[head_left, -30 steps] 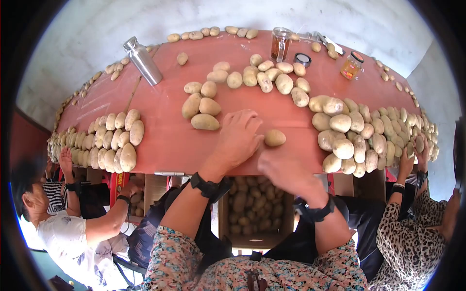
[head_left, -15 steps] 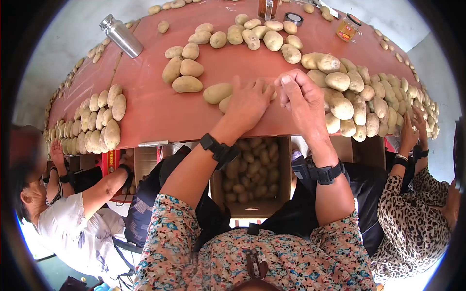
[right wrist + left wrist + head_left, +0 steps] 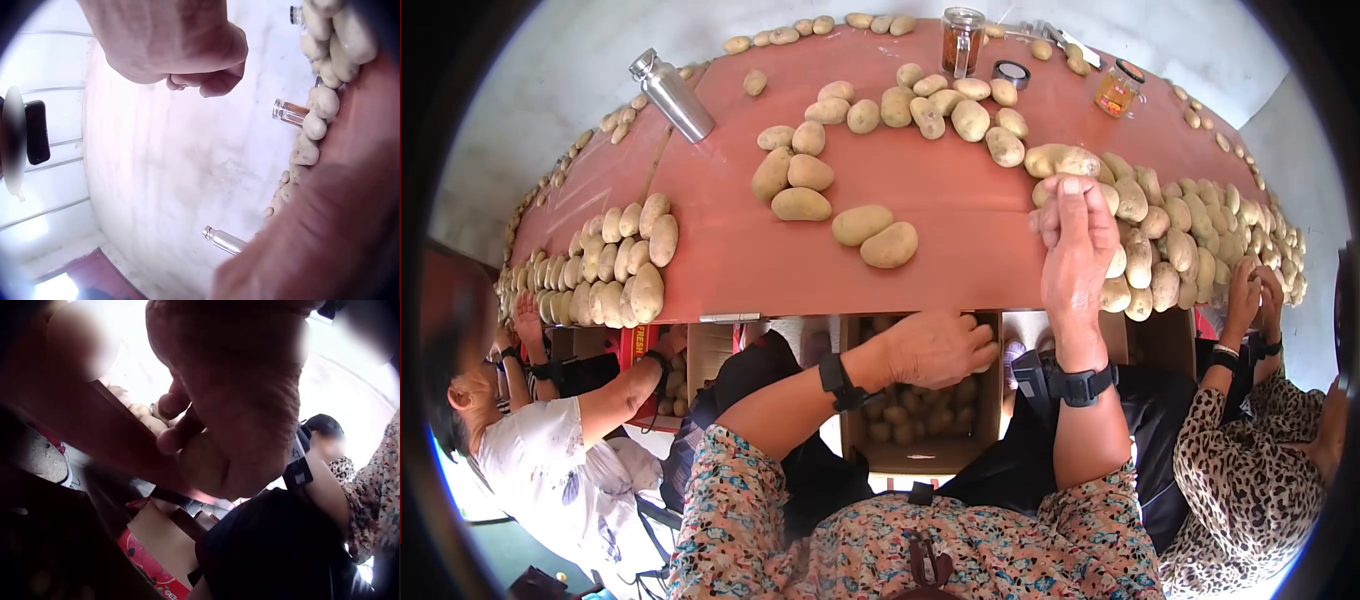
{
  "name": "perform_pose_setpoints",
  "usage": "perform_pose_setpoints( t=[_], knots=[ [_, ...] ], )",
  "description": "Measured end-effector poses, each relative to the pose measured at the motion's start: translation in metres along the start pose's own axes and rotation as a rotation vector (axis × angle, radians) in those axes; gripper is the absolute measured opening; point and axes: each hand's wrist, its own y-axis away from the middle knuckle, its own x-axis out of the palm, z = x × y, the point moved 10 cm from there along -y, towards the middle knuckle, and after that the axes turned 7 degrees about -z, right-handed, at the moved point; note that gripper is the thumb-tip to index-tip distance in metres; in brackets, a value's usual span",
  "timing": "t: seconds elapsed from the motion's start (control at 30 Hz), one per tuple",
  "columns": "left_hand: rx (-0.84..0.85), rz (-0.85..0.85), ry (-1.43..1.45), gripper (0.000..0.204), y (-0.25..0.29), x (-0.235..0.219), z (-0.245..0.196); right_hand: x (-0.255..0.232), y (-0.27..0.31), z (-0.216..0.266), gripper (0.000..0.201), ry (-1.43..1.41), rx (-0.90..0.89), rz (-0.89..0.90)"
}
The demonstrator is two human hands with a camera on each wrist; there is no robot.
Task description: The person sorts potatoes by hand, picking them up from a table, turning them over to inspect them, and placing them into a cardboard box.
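Observation:
My left hand [image 3: 940, 348] is over the cardboard box [image 3: 920, 458] of potatoes below the table edge, back up. In the left wrist view its fingers curl round a rounded, brownish potato [image 3: 203, 465], mostly shadowed by the palm. Raised near the table's front right, my right hand [image 3: 1080, 235] has its fingers curled and thumb upright; nothing shows in its grasp. It overlaps the big right-hand pile of potatoes [image 3: 1190, 240] in the head view. Two potatoes lie touching on the red table [image 3: 760, 270]: one on the left [image 3: 863, 225], one on the right [image 3: 890, 246].
An arc of potatoes [image 3: 970, 120] curves across the table's middle. Behind stand a steel bottle [image 3: 672, 96], a glass mug [image 3: 962, 42], a roll of tape [image 3: 1011, 73] and a lidded jar [image 3: 1117, 90]. Potato rows [image 3: 615, 260] lie left. People work on both sides.
My left hand has moved from the table down over the box, uncovering the two potatoes. My right hand, lower and blurred at first, has risen and shifted right.

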Motion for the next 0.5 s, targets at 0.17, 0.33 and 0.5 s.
perform_pose_setpoints(
  t=[0.17, 0.33, 0.5],
  knots=[
    [-0.023, 0.271, -0.385, 0.011, 0.023, 0.030, -0.005, 0.019, 0.013, 0.005, 0.017, 0.208, -0.124, 0.081],
    [-0.041, 0.275, -0.374, 0.012, 0.025, 0.032, -0.006, 0.034, 0.018, -0.005, 0.015, 0.300, -0.125, 0.150],
    [-0.113, 0.073, -0.253, 0.011, 0.015, 0.007, -0.003, 0.042, 0.023, -0.010, 0.015, 0.361, -0.122, 0.193]
  ],
)
